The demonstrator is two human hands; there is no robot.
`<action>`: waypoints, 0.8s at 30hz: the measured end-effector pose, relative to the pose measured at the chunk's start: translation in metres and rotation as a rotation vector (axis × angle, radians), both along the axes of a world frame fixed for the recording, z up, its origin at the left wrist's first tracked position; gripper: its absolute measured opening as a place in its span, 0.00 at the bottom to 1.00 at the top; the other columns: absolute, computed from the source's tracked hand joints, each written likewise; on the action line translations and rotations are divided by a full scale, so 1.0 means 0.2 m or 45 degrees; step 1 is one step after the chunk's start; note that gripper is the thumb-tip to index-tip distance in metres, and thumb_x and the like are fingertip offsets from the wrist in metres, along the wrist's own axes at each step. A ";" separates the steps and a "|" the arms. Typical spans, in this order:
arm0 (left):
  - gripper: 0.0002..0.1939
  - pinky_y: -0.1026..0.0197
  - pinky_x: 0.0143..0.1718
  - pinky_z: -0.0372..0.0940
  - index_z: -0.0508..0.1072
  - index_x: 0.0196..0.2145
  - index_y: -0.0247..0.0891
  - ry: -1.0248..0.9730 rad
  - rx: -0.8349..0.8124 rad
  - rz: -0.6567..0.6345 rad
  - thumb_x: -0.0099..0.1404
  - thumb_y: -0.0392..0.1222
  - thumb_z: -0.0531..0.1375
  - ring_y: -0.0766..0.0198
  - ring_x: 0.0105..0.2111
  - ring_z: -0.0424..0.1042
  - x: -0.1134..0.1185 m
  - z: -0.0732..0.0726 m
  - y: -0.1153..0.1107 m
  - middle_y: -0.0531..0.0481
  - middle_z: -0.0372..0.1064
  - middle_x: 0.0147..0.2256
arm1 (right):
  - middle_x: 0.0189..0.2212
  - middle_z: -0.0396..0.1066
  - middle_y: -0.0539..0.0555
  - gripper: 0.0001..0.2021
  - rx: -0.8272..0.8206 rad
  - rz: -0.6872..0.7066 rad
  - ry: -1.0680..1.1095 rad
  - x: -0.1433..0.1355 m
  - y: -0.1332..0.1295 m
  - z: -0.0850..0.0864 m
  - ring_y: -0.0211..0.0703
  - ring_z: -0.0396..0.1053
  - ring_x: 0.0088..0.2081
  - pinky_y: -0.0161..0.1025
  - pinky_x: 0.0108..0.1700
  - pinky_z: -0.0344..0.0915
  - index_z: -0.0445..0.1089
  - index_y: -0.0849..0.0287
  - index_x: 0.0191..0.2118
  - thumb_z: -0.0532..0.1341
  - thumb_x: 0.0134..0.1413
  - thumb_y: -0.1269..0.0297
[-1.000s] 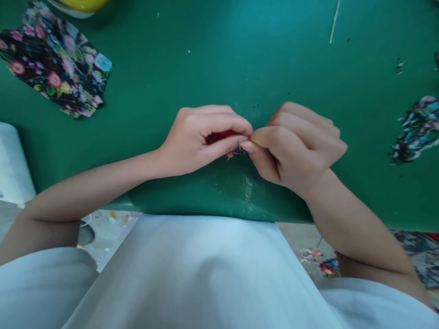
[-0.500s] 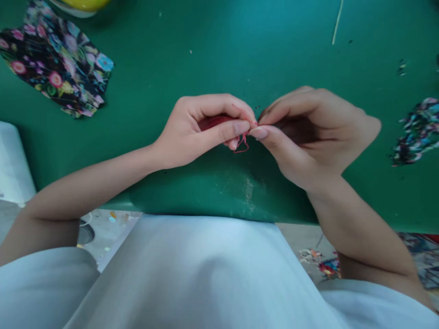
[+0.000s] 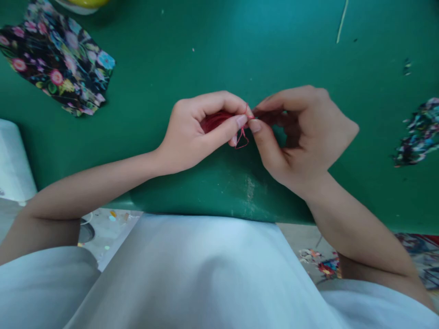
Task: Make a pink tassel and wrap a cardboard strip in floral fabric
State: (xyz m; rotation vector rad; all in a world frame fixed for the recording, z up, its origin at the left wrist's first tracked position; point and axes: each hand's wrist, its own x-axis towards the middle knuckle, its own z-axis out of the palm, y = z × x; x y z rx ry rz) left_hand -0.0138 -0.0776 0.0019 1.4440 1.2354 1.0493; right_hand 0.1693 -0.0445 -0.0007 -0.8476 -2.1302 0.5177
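Note:
A bundle of red thread (image 3: 216, 120) lies in the curl of my left hand (image 3: 195, 130), whose thumb and index finger are closed on its right end. A thin loose loop of the same thread hangs below those fingertips. My right hand (image 3: 305, 132) meets the left at the fingertips, its thumb and index finger pinched together on the thread at the bundle's end. The rest of its fingers are curled behind, partly in shadow. Both hands are just above the green tabletop (image 3: 212, 192).
Floral dark fabric (image 3: 68, 64) lies at the upper left, near a yellow and white object (image 3: 84, 4) cut off by the frame. A white object (image 3: 15, 160) stands at the left edge. Multicoloured scraps (image 3: 420, 132) lie at the right, and a pale strip (image 3: 342, 22) at the top.
My right hand has turned and shifted slightly left, its fingers curling differently while its pinch stays at the thread's end. My left hand holds the bundle nearly as before.

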 end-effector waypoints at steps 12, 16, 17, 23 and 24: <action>0.14 0.67 0.23 0.70 0.75 0.34 0.39 0.003 0.023 0.020 0.70 0.52 0.59 0.72 0.22 0.74 0.01 -0.01 0.00 0.55 0.75 0.28 | 0.26 0.73 0.52 0.04 0.810 -0.025 -0.142 -0.02 0.06 -0.03 0.38 0.65 0.24 0.38 0.23 0.63 0.69 0.59 0.35 0.65 0.54 0.72; 0.10 0.70 0.22 0.70 0.74 0.33 0.39 -0.079 -0.003 -0.002 0.70 0.46 0.61 0.75 0.22 0.73 0.01 0.00 0.00 0.58 0.75 0.26 | 0.30 0.74 0.51 0.03 0.918 0.015 -0.180 -0.01 0.10 -0.01 0.38 0.70 0.29 0.37 0.28 0.68 0.71 0.58 0.34 0.64 0.56 0.72; 0.09 0.70 0.22 0.69 0.74 0.31 0.39 -0.097 -0.008 -0.005 0.69 0.43 0.62 0.76 0.22 0.73 0.01 0.00 0.00 0.58 0.75 0.25 | 0.31 0.74 0.51 0.02 0.946 0.039 -0.165 -0.01 0.12 -0.01 0.37 0.72 0.30 0.37 0.31 0.70 0.73 0.60 0.36 0.64 0.56 0.72; 0.10 0.66 0.27 0.71 0.73 0.30 0.39 0.020 -0.057 -0.030 0.69 0.44 0.62 0.71 0.25 0.76 0.01 0.03 0.00 0.57 0.75 0.24 | 0.36 0.76 0.50 0.04 1.187 0.211 -0.057 0.01 0.19 0.00 0.31 0.72 0.32 0.30 0.29 0.71 0.76 0.58 0.37 0.63 0.58 0.70; 0.11 0.66 0.27 0.71 0.73 0.31 0.40 0.047 -0.064 -0.040 0.70 0.46 0.60 0.70 0.25 0.76 0.01 0.03 0.00 0.57 0.75 0.24 | 0.36 0.77 0.49 0.04 1.128 0.220 -0.080 0.02 0.18 0.01 0.32 0.73 0.33 0.31 0.30 0.71 0.74 0.56 0.36 0.64 0.57 0.71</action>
